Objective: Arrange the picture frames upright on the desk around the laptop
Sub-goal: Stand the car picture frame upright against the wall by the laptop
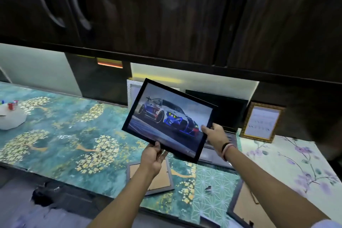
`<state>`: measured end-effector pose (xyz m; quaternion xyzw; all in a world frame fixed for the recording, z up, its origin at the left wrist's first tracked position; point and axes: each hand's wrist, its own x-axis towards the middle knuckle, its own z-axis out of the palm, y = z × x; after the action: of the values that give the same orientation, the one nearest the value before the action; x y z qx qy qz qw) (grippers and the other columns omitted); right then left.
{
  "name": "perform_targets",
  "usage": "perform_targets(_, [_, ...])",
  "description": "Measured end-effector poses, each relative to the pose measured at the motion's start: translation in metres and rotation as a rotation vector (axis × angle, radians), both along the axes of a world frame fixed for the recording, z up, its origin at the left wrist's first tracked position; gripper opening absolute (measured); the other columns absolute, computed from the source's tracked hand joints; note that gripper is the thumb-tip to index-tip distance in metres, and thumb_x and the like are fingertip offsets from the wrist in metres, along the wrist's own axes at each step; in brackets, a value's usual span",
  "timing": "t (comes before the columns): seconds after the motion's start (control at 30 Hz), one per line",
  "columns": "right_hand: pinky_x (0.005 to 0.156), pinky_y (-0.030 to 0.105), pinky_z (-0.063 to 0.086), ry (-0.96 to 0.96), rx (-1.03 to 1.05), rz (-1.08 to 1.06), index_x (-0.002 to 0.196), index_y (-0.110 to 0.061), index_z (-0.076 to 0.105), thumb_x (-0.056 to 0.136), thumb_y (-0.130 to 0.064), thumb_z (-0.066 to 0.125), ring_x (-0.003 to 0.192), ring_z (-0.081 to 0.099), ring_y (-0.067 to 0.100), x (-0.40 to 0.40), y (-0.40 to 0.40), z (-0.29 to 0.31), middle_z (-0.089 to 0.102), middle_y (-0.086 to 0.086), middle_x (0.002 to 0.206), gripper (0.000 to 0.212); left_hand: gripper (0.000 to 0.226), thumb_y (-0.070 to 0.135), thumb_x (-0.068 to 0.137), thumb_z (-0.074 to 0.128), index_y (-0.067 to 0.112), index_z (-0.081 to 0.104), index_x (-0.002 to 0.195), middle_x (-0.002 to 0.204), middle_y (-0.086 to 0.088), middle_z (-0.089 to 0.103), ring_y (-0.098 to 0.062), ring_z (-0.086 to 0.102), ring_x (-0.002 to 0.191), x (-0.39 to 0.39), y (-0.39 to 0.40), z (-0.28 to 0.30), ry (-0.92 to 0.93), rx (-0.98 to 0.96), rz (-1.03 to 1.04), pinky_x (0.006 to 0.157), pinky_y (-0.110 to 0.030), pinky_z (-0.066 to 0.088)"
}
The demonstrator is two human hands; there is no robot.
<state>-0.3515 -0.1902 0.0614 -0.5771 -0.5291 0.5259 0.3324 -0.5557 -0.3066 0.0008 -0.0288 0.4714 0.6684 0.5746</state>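
— Where is the black-framed car picture (pixel 169 120)?
— In the air between both hands, tilted. The left hand (pixel 152 157) pinches its lower edge; the right hand (pixel 214 132) grips its right edge.
— And the laptop (pixel 218 102)?
— Just behind the right hand, partly hidden by the picture.
— Other frames?
— A gold frame (pixel 261 122) stands right of the right hand; a face-down frame (pixel 149 177) lies under the left forearm.

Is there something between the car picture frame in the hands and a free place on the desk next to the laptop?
Nothing visible blocks it. The car picture frame is held above the desk by the left hand and right hand, in front of the laptop. Left of the laptop, a pale frame already stands at the back.
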Motion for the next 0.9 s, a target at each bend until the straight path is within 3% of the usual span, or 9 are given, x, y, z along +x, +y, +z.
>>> perform_targets(0.1, [0.072, 0.042, 0.055, 0.092, -0.011, -0.026, 0.096, -0.006, 0.065, 0.095, -0.006, 0.060, 0.078, 0.063, 0.027, -0.036, 0.010, -0.022, 0.067, 0.014, 0.091, 0.005, 0.015, 0.002, 0.104, 0.047, 0.008, 0.057, 0.096, 0.085, -0.010, 0.064, -0.022, 0.062, 0.082, -0.023, 0.003, -0.011, -0.040, -0.018, 0.029, 0.087, -0.049, 0.053])
perform_targets(0.23, [0.065, 0.038, 0.050, 0.078, -0.118, -0.032, 0.092, -0.005, 0.067, 0.096, -0.002, 0.055, 0.063, 0.059, 0.024, -0.071, 0.036, -0.048, 0.064, 0.009, 0.077, 0.013, 0.013, 0.002, 0.101, 0.053, 0.006, 0.058, 0.090, 0.088, -0.011, 0.061, -0.022, 0.060, 0.083, -0.082, 0.010, -0.027, -0.053, -0.074, 0.101, 0.079, -0.041, 0.054])
perform_targets(0.33, [0.064, 0.039, 0.053, 0.074, -0.205, -0.006, 0.098, -0.003, 0.069, 0.095, -0.001, 0.055, 0.063, 0.060, 0.025, -0.090, 0.063, -0.079, 0.065, 0.014, 0.081, 0.014, 0.004, 0.007, 0.101, 0.056, 0.006, 0.060, 0.099, 0.094, -0.012, 0.064, -0.025, 0.063, 0.093, -0.146, 0.021, -0.047, -0.024, -0.145, 0.222, 0.085, -0.043, 0.054])
perform_targets(0.43, [0.058, 0.030, 0.050, 0.031, -0.261, 0.005, 0.096, -0.005, 0.067, 0.097, 0.000, 0.056, 0.061, 0.059, 0.023, -0.103, 0.081, -0.105, 0.063, 0.011, 0.075, 0.013, 0.006, 0.006, 0.100, 0.058, 0.001, 0.061, 0.101, 0.105, -0.019, 0.067, -0.032, 0.062, 0.107, -0.197, 0.032, -0.069, 0.097, -0.247, 0.245, 0.099, -0.047, 0.051])
perform_targets(0.53, [0.059, 0.031, 0.046, -0.033, -0.316, -0.001, 0.083, -0.007, 0.065, 0.097, 0.000, 0.058, 0.060, 0.056, 0.022, -0.118, 0.092, -0.128, 0.062, 0.009, 0.070, 0.017, 0.010, -0.006, 0.098, 0.055, -0.005, 0.063, 0.104, 0.106, -0.021, 0.064, -0.034, 0.062, 0.099, -0.225, 0.044, -0.089, 0.297, -0.342, 0.142, 0.088, -0.046, 0.053])
perform_targets(0.67, [0.059, 0.034, 0.028, -0.218, -0.251, -0.021, 0.054, -0.015, 0.046, 0.088, -0.014, 0.072, 0.060, 0.038, 0.020, -0.135, 0.104, -0.161, 0.042, 0.008, 0.058, 0.043, 0.025, -0.014, 0.096, 0.048, 0.001, 0.058, 0.078, 0.079, -0.015, 0.053, -0.025, 0.053, 0.075, -0.245, 0.058, -0.112, 0.546, -0.431, -0.094, 0.058, -0.031, 0.049])
perform_targets(0.73, [0.057, 0.032, 0.017, -0.311, -0.196, -0.037, 0.052, -0.021, 0.033, 0.084, -0.022, 0.077, 0.056, 0.027, 0.017, -0.144, 0.110, -0.180, 0.026, 0.003, 0.054, 0.054, 0.024, -0.007, 0.098, 0.051, -0.001, 0.062, 0.078, 0.082, -0.016, 0.056, -0.025, 0.052, 0.082, -0.258, 0.065, -0.129, 0.624, -0.481, -0.167, 0.064, -0.031, 0.046])
perform_targets(0.83, [0.057, 0.034, 0.016, -0.409, -0.166, -0.054, 0.055, -0.019, 0.035, 0.084, -0.021, 0.075, 0.059, 0.027, 0.017, -0.156, 0.107, -0.181, 0.029, 0.006, 0.059, 0.049, 0.017, 0.002, 0.098, 0.056, -0.004, 0.072, 0.102, 0.091, -0.011, 0.064, -0.022, 0.055, 0.073, -0.274, 0.072, -0.146, 0.745, -0.523, -0.272, 0.068, -0.027, 0.047])
perform_targets(0.9, [0.053, 0.035, 0.017, -0.478, -0.168, -0.070, 0.057, -0.016, 0.038, 0.085, -0.018, 0.072, 0.061, 0.031, 0.020, -0.163, 0.106, -0.185, 0.034, 0.007, 0.059, 0.045, 0.018, 0.006, 0.094, 0.062, 0.003, 0.075, 0.106, 0.104, -0.012, 0.073, -0.023, 0.063, 0.080, -0.277, 0.072, -0.148, 0.850, -0.553, -0.331, 0.070, -0.028, 0.053])
